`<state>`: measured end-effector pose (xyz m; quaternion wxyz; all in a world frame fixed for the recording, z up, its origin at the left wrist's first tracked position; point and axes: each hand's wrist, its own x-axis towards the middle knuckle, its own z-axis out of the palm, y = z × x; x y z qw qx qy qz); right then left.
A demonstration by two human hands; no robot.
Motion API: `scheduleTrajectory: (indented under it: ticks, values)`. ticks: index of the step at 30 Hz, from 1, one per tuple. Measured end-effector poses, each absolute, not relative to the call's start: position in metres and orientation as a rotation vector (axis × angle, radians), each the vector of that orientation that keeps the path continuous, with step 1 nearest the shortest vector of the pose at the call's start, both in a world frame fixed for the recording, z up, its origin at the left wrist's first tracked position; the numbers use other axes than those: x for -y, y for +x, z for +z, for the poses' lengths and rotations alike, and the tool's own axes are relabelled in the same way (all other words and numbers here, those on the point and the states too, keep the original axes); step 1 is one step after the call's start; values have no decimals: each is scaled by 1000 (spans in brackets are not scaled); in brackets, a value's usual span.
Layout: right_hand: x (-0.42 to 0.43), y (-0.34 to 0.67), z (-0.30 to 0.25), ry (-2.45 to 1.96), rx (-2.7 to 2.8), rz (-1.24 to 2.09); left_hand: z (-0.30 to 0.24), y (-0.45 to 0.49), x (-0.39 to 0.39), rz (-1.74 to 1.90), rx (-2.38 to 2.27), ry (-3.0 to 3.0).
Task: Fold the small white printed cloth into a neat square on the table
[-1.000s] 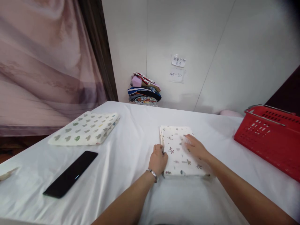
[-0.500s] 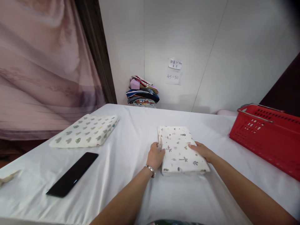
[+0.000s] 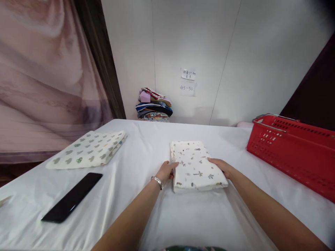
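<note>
A folded white cloth [image 3: 195, 164] printed with small palm trees and other motifs lies on the white-covered table, with several layers showing along its left side. My left hand [image 3: 166, 171], a silver bracelet at its wrist, grips the left edge, thumb on top and fingers partly hidden beside or beneath the layers. On the opposite edge, my right hand [image 3: 222, 167] has its thumb over the cloth, while its other fingers are out of sight at the side. Both hands hold the cloth near its middle.
Another folded cloth [image 3: 90, 148], with grey and green cloud-like prints, lies at the left. A black phone-like slab [image 3: 73, 198] is nearer. The red basket [image 3: 290, 153] stands at the right. Beyond the table's far edge is a stack of folded fabrics [image 3: 154, 108] by the wall.
The whole view has shifted slightly, so things appear farther left. My left thumb now lies over the cloth's edge; both hands stay at its sides.
</note>
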<state>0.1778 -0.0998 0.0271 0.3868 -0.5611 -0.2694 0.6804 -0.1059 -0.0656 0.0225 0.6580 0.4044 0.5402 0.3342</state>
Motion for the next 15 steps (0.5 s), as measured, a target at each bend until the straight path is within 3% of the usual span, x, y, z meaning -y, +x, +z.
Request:
scheduleTrajectory:
  ticks: [5, 15]
  values:
    - [99, 191, 22, -1517, 771, 1637, 25, -103, 50, 573, -1390, 1204]
    - [107, 189, 14, -1452, 821, 1505, 33, -77, 27, 506, -1506, 1166]
